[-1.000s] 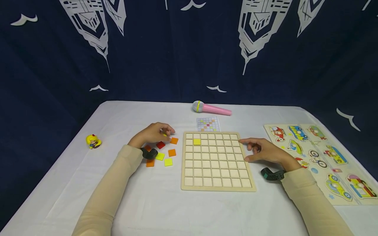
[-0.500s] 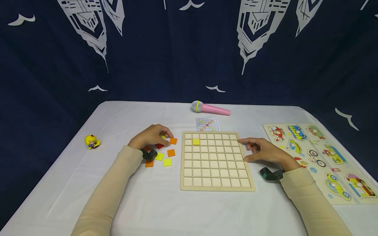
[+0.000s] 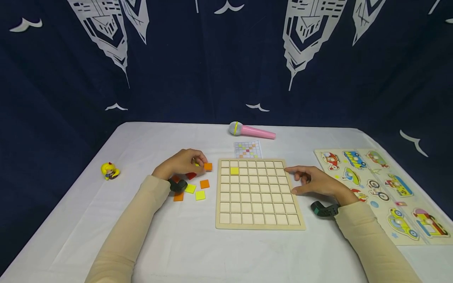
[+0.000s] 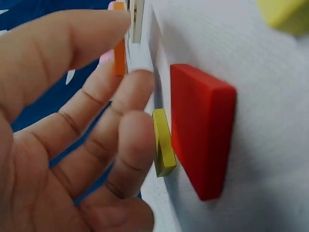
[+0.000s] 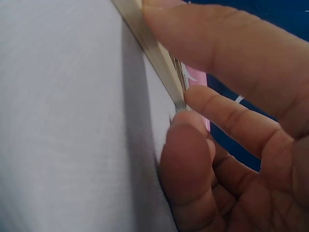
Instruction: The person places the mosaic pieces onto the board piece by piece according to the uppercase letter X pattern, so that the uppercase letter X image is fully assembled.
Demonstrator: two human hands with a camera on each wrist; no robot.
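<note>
In the head view my left hand [image 3: 184,162] is at a loose group of coloured square tiles, pinching an orange tile [image 3: 208,167] between thumb and forefinger. The left wrist view shows this orange tile [image 4: 119,53] on edge, partly behind the thumb. Close beneath the hand lie a red tile [image 4: 200,130] and a yellow tile [image 4: 164,145]. My right hand [image 3: 316,181] touches the right edge of a wooden grid board [image 3: 260,226] with thumb and forefinger extended. One yellow tile [image 3: 234,170] sits in the board's second row.
More tiles lie left of the board, including an orange tile [image 3: 204,184] and a yellow tile [image 3: 200,195]. Behind the board are a pattern card [image 3: 247,149] and a pink microphone [image 3: 253,131]. A picture puzzle board [image 3: 383,196] lies right, a small figurine [image 3: 110,171] far left.
My left thumb and forefinger have closed on the orange tile, which now stands slightly tilted. The right hand stays at the board's edge. The view has shifted slightly.
</note>
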